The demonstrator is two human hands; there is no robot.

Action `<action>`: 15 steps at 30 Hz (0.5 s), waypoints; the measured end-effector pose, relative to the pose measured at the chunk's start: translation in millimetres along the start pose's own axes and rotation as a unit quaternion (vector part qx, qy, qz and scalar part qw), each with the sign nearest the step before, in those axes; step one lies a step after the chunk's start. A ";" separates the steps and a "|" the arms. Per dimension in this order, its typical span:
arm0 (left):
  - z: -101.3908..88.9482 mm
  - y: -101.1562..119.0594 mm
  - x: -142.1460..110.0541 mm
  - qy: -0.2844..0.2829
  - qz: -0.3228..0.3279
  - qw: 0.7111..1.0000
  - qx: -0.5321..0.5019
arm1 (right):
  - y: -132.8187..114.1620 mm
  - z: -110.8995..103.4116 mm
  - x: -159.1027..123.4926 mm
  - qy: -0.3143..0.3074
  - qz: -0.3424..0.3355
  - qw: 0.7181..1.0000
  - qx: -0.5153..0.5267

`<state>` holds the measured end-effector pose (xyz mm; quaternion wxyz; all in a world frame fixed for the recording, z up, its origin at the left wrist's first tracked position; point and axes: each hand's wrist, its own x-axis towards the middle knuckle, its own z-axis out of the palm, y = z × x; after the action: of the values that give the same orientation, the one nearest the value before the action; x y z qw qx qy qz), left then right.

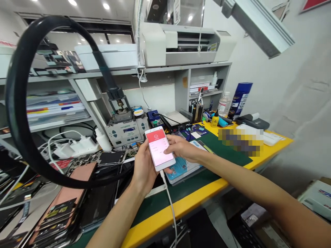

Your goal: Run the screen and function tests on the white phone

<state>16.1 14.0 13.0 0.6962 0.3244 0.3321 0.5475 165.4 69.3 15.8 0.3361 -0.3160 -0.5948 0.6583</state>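
A white smartphone [159, 153] is held up over the bench, its screen lit with a red band on top and a pale area below. My left hand [144, 168] is closed around its left side from underneath. My right hand [183, 148] grips the right edge, the thumb lying over the screen and the other fingers partly hidden behind the phone. A white charging cable [169, 199] is plugged into the phone's bottom end and hangs down past the bench edge. The small text on the screen is too blurred to read.
A black hose [15, 103] loops at the left, ending above a grey soldering station [126, 132]. Stacked phone parts [62, 206] cover the left bench. Behind the phone lies a clear plastic case [184, 170] on a green mat [227, 151]. A yellow bottle [215, 120] stands farther right.
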 end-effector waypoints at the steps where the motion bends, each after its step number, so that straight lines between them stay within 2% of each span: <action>1: 0.3 -0.1 -0.2 0.002 -0.001 1.000 0.003 | 0.5 -0.8 0.6 0.000 0.002 1.000 0.000; 5: 2.4 0.1 -1.1 0.020 -0.004 1.000 0.016 | 2.1 -3.4 2.4 0.000 0.005 1.000 0.001; 15: 0.1 -2.2 3.1 0.008 -0.005 1.000 -0.004 | 0.1 -0.1 0.5 0.015 0.021 0.999 0.025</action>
<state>18.0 16.6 11.0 0.6977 0.3154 0.3371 0.5479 165.2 69.8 15.7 0.3388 -0.3296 -0.5667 0.6748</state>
